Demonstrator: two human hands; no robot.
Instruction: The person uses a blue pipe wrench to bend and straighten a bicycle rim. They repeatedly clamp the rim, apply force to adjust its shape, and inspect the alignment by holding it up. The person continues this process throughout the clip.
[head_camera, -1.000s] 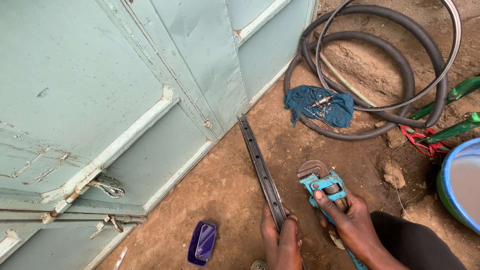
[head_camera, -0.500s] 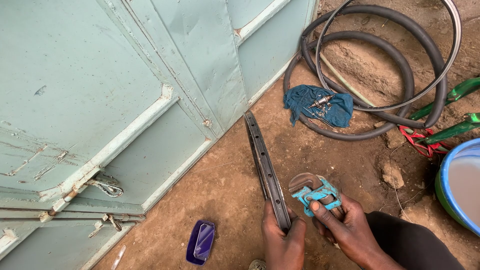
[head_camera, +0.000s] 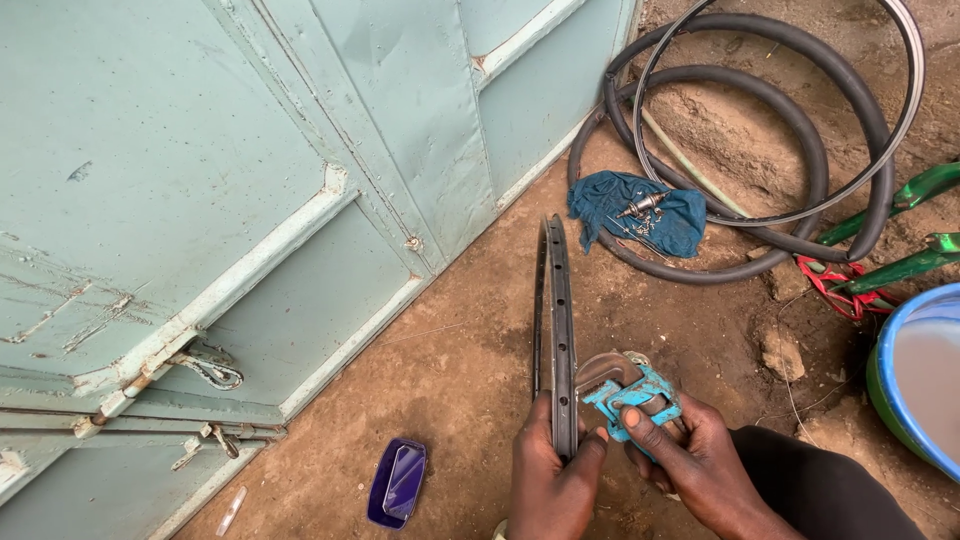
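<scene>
swung up since before, pipe wrench (head_camera: 632, 392) jaw now touches bicycle rim (head_camera: 556, 330); my left hand (head_camera: 552, 480) fingers clamp the rim running away from me, right hand (head_camera: 690, 462) grips the wrench.

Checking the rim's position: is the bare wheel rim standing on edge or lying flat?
On edge. The rim shows its spoke-holed channel upward, gripped by the left hand; the right hand holds a blue pipe wrench against it.

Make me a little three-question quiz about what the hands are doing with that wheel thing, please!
1. True or false: the left hand holds the bicycle rim upright on edge.
2. Which tool does the right hand grip? A hammer, B blue pipe wrench, C saw.
3. What lies on the blue cloth?

Key: 1 true. 2 B. 3 small metal parts, one like a wheel hub.
</scene>
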